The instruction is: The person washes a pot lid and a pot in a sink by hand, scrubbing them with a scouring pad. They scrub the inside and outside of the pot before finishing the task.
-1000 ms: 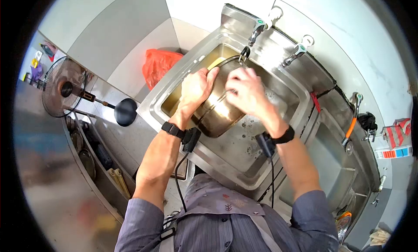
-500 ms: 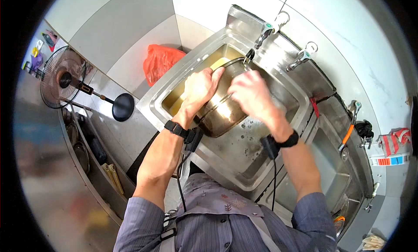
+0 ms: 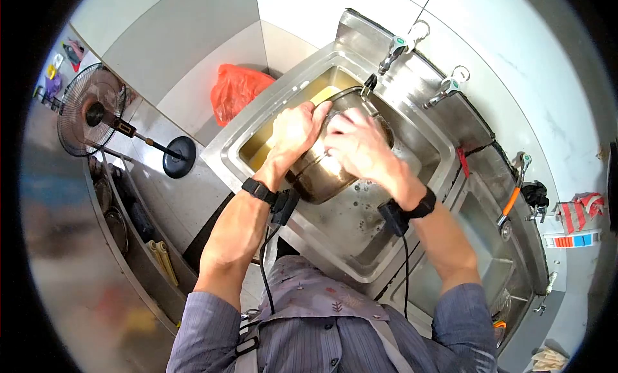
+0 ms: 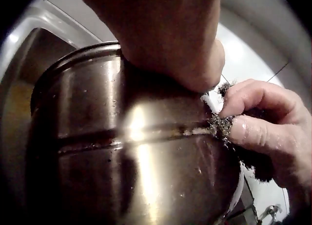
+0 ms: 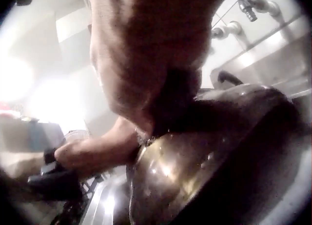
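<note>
A brownish, shiny metal pot (image 3: 320, 181) lies tilted on its side in the sink basin (image 3: 370, 247), a black-tipped handle (image 3: 369, 86) at its far end. My left hand (image 3: 296, 129) grips the pot's edge on the left, thumb along the metal. Bent over the pot's side is my right hand (image 3: 357, 141), blurred in the head view. Between its thumb and fingers the left wrist view shows a steel wool scrubber (image 4: 222, 126), pressed at a ridge round the pot wall. In the right wrist view the hand itself mostly covers the scrubber.
Two taps (image 3: 394, 51) stand on the sink's back ledge. Suds and dark specks dot the basin floor. A second basin (image 3: 473, 238) adjoins on the right. A red plastic bag (image 3: 237, 93) sits behind the left rim; a standing fan (image 3: 90, 112) is farther left.
My right hand has shifted back and forth over the pot's side and now sits slightly farther left. The left hand keeps its hold; the head view has turned a little.
</note>
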A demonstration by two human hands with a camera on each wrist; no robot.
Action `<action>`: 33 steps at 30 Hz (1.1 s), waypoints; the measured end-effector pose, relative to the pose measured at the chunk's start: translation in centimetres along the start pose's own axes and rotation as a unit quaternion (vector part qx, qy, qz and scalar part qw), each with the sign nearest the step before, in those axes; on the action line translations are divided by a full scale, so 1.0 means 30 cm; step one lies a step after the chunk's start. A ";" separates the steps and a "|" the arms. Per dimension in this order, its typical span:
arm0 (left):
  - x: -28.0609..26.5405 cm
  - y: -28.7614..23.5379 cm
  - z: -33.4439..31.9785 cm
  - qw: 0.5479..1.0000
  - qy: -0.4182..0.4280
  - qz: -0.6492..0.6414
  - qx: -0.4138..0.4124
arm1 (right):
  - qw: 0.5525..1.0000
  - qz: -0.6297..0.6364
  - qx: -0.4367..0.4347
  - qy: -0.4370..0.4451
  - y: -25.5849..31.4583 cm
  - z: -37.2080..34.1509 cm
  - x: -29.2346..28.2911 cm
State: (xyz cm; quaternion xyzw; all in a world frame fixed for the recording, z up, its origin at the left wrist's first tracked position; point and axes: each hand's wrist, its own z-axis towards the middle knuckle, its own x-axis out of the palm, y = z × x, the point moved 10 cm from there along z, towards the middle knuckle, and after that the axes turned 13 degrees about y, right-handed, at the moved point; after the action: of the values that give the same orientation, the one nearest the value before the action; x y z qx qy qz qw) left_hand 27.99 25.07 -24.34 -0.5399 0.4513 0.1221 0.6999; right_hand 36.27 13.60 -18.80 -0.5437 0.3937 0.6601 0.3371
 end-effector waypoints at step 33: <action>-0.025 0.007 -0.011 1.000 -0.005 -0.011 -0.005 | 0.995 -0.003 0.094 -0.035 -0.243 -0.015 -0.065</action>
State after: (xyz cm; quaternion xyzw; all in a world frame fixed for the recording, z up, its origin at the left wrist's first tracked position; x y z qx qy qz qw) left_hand 27.27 25.11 -23.90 -0.5480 0.4412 0.1192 0.7006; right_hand 43.20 16.54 -18.04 -0.4869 0.4403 0.6382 0.4022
